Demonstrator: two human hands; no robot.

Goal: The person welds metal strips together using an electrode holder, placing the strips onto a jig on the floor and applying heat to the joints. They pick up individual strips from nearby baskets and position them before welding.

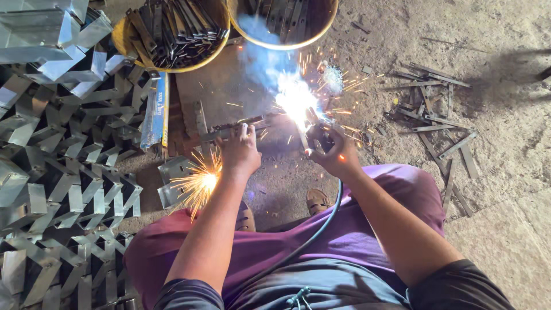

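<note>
My left hand presses on a flat metal strip lying on a dark steel work plate. In my right hand is a welding electrode holder, from which a dark green cable runs back over my lap. A bright white arc burns at the strip's right end, with blue smoke above it and sparks flying outward. More sparks scatter near my left forearm. I sit low with purple trousers and sandals.
A large pile of folded shiny metal brackets fills the left side. Two yellow buckets of dark metal strips stand at the top. Loose flat strips lie on the concrete floor at right. A blue and yellow carton rests by the plate.
</note>
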